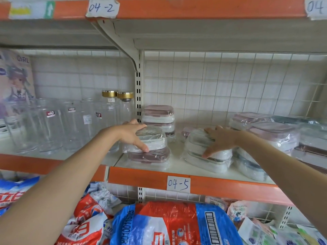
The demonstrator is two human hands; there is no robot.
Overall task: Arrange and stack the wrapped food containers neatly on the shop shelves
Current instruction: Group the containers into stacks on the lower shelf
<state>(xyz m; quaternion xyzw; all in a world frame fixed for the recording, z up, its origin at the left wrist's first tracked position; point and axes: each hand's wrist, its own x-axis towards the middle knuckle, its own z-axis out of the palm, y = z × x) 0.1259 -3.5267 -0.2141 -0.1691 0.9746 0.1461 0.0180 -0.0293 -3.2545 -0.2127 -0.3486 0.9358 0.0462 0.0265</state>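
**Both hands on wrapped containers at shelf 04-5**

From the head camera we saw our left hand (131, 134) at centre frame, fingers curled over the top wrapped container (152, 138) of a short stack, thumb down its front. That stack sat close to the shelf's orange front edge (141, 175), just right of the upright post (138, 96). Our right hand (220, 140) gripped a tilted white stack (203, 152) right of centre, thumb low on its side. Bare shelf showed between the two stacks and behind them. A taller pink-lidded stack (159, 117) stood at the back by the post. More wrapped containers (269, 131) crowded the right. Glass jars (53, 124) filled the left bay.
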